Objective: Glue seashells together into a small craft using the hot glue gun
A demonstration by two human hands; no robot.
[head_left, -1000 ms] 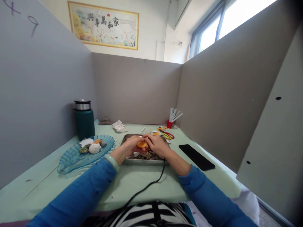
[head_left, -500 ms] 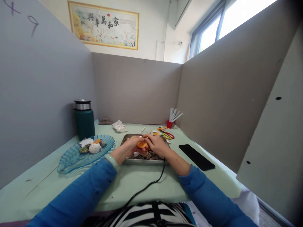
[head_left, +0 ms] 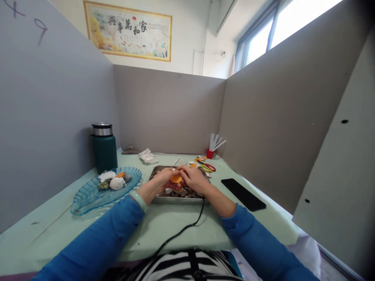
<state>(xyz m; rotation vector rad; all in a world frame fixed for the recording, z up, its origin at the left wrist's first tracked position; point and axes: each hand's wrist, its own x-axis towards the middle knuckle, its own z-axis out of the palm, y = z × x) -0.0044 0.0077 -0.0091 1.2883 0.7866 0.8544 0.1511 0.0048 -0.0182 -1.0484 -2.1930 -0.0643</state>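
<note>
Over a metal tray (head_left: 178, 200) of small stones and shells, my two hands meet around an orange scalloped shell (head_left: 176, 178). My left hand (head_left: 163, 180) has its fingers closed on the shell from the left, and a pale green bangle circles that wrist. From the other side my right hand (head_left: 191, 178) grips the shell too, fingers bent over its upper edge. The fingers partly hide the shell's back and rim. Beneath the hands, brown stones (head_left: 187, 193) show in the tray.
A blue shell-shaped dish (head_left: 88, 199) holding several shells is at left, beside a green flask (head_left: 104, 152). Scissors (head_left: 208, 168), a red cup of white sticks (head_left: 210, 153) and a black phone-like slab (head_left: 243, 194) lie right. A black cable (head_left: 178, 234) crosses the front.
The orange shell is tilted slightly differently between my fingers. Both hands otherwise stay in the same place over the tray.
</note>
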